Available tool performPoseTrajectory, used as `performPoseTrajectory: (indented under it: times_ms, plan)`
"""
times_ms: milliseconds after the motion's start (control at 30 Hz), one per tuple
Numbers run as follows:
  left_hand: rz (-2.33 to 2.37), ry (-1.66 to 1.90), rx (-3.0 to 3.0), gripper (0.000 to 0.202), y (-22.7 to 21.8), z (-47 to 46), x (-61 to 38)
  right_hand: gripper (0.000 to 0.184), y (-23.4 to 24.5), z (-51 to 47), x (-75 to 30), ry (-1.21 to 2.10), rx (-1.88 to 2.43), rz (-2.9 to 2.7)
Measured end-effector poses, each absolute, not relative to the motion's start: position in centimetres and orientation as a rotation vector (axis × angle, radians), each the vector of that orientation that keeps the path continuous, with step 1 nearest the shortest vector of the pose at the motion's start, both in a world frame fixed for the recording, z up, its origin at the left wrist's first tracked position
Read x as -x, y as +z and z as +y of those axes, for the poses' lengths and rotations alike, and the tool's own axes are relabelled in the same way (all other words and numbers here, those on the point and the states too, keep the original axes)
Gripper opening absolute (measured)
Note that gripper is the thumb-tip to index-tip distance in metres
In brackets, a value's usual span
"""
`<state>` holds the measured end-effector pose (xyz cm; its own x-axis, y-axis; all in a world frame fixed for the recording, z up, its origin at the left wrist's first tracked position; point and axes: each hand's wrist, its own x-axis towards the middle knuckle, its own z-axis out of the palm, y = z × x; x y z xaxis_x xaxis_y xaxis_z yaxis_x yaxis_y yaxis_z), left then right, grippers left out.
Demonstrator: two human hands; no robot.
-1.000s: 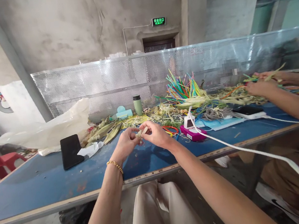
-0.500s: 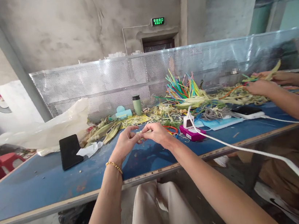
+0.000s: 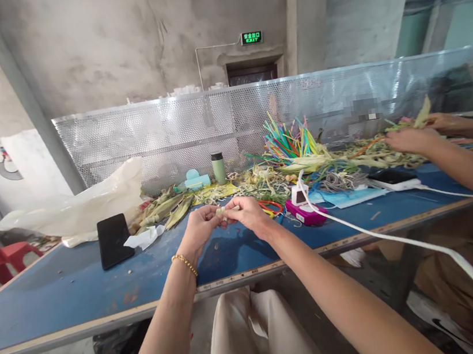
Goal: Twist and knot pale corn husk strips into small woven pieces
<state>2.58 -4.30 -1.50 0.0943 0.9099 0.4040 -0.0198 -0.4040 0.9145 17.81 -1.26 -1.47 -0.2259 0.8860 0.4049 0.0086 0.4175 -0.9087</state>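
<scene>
My left hand (image 3: 202, 225) and my right hand (image 3: 247, 215) meet above the near part of the blue table (image 3: 78, 299). Between their fingertips is a small pale strip, seemingly corn husk (image 3: 222, 211), pinched from both sides. Fingers cover most of it, so its full shape is hidden. Just beyond my hands lie dry corn husks (image 3: 179, 212) and a heap of shredded husk strips (image 3: 258, 181). Orange and yellow cord loops (image 3: 272, 207) rest close to my right hand.
A black phone (image 3: 115, 240) and crumpled tissue (image 3: 143, 238) lie left. Behind stand a green bottle (image 3: 218, 169) and colourful sticks (image 3: 290, 138). A white cable (image 3: 378, 232) runs from a magenta box (image 3: 306, 212) across the right. Another person's hands (image 3: 414, 139) work with husks there.
My left fingers have closed in more tightly around the pale strip, and more of it shows between my hands. The view has shifted slightly. The other person's hands moved a little.
</scene>
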Motion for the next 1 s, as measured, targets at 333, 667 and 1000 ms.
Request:
performPoseTrajectory:
  times_ms: [333,667,1000]
  plan:
    - [0.961,1.495,-1.618,0.010,-1.4,-4.4,-2.7,0.011,-2.1,-0.8,-17.8,0.986,0.732,-1.720]
    - [0.940,1.514,-1.559,0.023,-1.4,-4.3,-2.5,0.012,-1.7,-1.1,-18.0,1.035,0.702,-1.698]
    - [0.825,1.529,-1.355,0.027,-1.4,-4.1,-1.9,0.019,-0.4,-2.2,-18.6,1.045,0.443,-1.690]
